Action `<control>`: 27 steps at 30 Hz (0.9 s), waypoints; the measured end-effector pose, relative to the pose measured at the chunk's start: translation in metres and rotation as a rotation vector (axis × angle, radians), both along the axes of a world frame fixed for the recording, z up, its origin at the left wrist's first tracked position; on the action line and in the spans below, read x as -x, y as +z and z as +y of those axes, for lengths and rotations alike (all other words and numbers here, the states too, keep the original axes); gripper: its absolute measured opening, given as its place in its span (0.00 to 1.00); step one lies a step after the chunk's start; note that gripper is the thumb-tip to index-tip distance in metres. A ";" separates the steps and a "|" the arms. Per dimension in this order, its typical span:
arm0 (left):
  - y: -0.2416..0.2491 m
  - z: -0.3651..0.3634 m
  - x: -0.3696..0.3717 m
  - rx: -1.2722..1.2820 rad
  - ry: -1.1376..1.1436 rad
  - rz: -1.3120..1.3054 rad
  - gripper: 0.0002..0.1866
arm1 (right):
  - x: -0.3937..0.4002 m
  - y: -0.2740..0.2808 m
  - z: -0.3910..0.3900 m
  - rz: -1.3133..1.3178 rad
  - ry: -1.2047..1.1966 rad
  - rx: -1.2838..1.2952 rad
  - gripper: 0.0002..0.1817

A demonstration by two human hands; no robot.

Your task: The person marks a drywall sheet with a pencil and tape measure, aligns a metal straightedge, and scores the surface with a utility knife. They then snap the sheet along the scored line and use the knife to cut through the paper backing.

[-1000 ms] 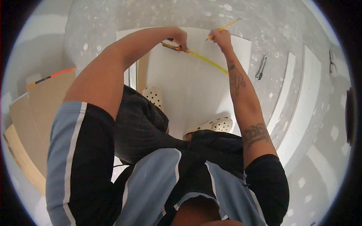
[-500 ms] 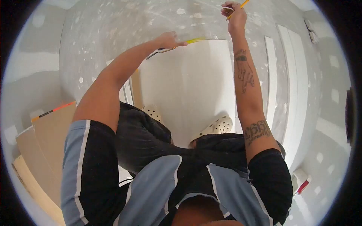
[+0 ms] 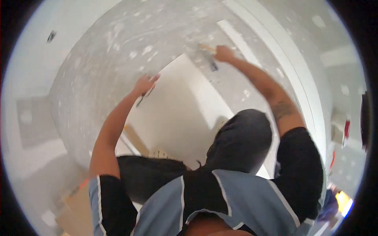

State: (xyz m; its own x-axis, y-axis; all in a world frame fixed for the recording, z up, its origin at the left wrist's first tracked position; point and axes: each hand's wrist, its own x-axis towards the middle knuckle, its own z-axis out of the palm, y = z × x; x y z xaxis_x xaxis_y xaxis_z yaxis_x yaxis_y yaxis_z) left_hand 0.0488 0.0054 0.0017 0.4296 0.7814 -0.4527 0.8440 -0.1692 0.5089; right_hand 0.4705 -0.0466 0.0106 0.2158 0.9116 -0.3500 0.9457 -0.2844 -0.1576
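My left hand (image 3: 146,84) is closed around a thin dark tool (image 3: 140,101) at the left edge of a large white board (image 3: 173,106). Beyond the board's right edge, my right hand (image 3: 223,54) grips a thin yellow stick (image 3: 207,48), blurred by motion. A small dark object (image 3: 214,66) shows just below that hand; whether the hand touches it I cannot tell. The board lies at an angle on the grey, white-spotted floor (image 3: 130,51).
A narrow white strip (image 3: 239,38) and long white panels (image 3: 285,49) lie on the right. Brown sheets (image 3: 78,208) are at the lower left. My cream shoe (image 3: 158,153) is on the board. A red-handled item (image 3: 347,129) is at far right.
The view has turned, so the board looks slanted. My right hand has come down toward the floor with the yellow stick. The yellow strip by my left hand no longer shows.
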 end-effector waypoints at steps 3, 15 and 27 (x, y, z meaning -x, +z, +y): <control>-0.006 -0.012 -0.032 0.062 0.040 -0.037 0.45 | 0.021 -0.012 -0.038 0.025 -0.187 -0.094 0.35; 0.033 -0.121 -0.284 -0.215 -0.787 -0.346 0.29 | -0.080 -0.020 -0.209 0.092 -0.503 -0.086 0.20; 0.011 -0.193 -0.443 -0.282 -1.323 -0.343 0.26 | -0.037 -0.009 -0.400 0.079 -1.088 -0.308 0.31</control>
